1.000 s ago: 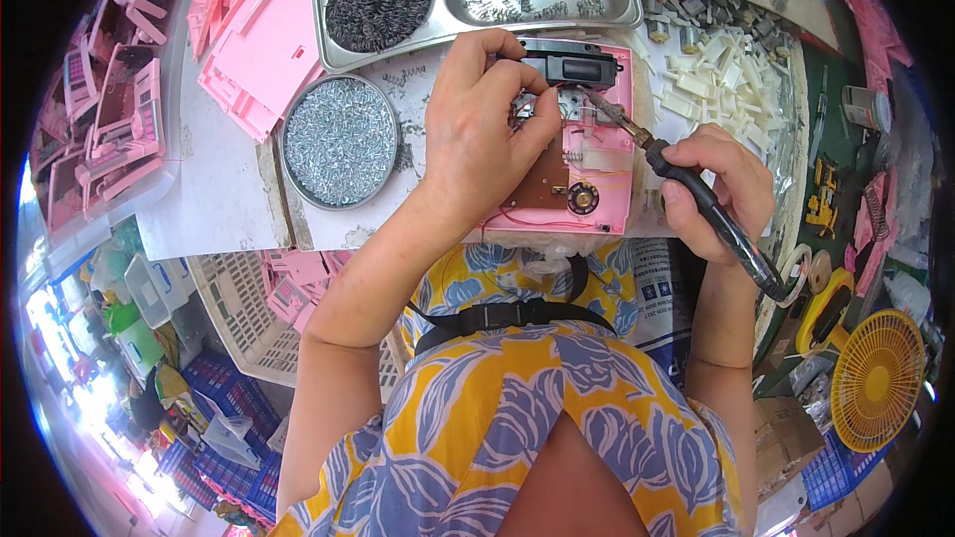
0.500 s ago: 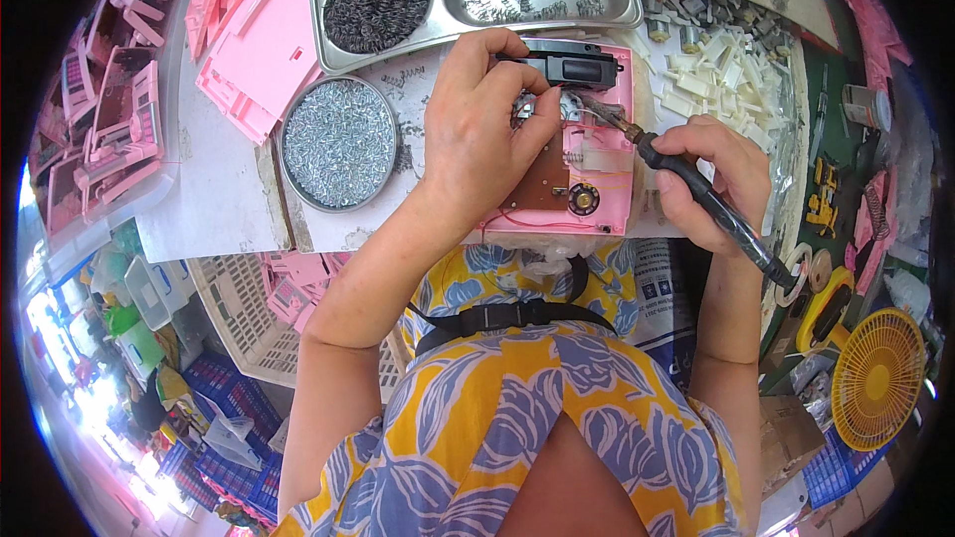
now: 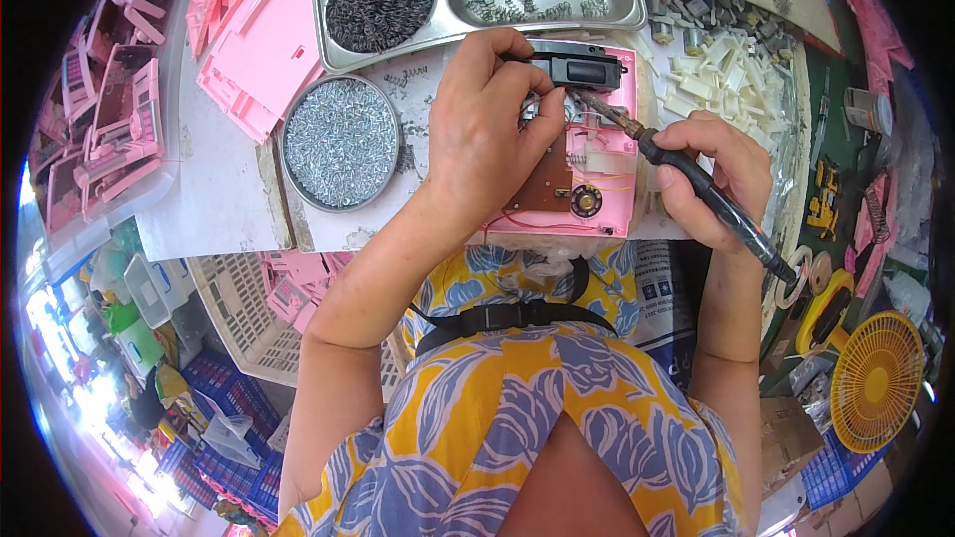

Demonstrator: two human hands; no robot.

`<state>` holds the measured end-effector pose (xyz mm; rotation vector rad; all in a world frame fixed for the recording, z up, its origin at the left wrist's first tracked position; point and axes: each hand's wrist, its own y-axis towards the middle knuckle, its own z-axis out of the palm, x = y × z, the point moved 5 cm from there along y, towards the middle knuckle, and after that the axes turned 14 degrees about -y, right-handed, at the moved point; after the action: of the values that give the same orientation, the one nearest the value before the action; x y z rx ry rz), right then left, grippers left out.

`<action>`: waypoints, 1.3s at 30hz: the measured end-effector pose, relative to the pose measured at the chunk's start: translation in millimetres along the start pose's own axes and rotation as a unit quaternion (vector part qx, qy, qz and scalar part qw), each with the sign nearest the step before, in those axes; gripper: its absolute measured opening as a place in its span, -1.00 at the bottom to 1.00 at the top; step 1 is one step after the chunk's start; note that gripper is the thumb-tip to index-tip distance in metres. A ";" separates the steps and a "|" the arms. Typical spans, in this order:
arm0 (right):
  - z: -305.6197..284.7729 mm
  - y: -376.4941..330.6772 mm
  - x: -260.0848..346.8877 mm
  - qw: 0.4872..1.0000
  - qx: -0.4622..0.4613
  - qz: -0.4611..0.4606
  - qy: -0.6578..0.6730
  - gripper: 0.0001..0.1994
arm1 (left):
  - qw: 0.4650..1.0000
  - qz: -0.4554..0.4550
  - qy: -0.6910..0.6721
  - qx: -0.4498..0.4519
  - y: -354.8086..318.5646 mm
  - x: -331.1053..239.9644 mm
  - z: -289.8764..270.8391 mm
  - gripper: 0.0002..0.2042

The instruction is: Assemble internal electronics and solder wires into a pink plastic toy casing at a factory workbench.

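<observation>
A pink plastic housing (image 3: pixel 619 209) lies at the table's near edge, with a brown circuit board (image 3: pixel 542 184), a small round speaker (image 3: pixel 586 201) and thin wires in it. Across its far end sits a black plastic part (image 3: pixel 585 70). My left hand (image 3: pixel 487 124) bends over the housing, its fingers closed at the black part; what they pinch is hidden behind them. In my right hand (image 3: pixel 721 174) is a soldering iron (image 3: pixel 708 194), held like a pen. Its tip reaches the spot beside my left fingertips, just below the black part.
A round tin of small screws (image 3: pixel 340 142) stands left of the housing. Beyond it is a metal tray (image 3: pixel 388 58) of springs. White plastic parts (image 3: pixel 701 80) are heaped at the right, pink panels (image 3: pixel 261 60) at the left. A yellow fan (image 3: pixel 877 381) stands at lower right.
The soldering iron's tip has shifted very slightly near the black part. Both hands keep almost the same place and grip; the whole view has moved a little.
</observation>
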<state>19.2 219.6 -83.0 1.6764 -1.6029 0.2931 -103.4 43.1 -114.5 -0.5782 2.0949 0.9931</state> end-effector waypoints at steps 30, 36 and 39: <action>-4.5 -1.9 -0.1 1.000 0.001 0.008 0.009 -0.77 | 1.000 0.007 0.004 -0.010 0.3 -1.8 -0.1 -0.87; -22.4 -16.3 -3.7 0.999 -0.025 0.004 0.042 -0.75 | 1.000 0.017 0.013 -0.016 -1.0 -0.7 0.3 -0.88; -30.5 -27.4 -6.8 0.996 -0.048 0.018 0.069 -0.72 | 1.000 0.011 0.021 -0.017 -2.2 -0.7 -0.9 -0.88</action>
<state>53.7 242.1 -77.2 1.5226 -1.5211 0.3366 -101.9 41.2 -114.6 -0.5985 2.1283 1.0403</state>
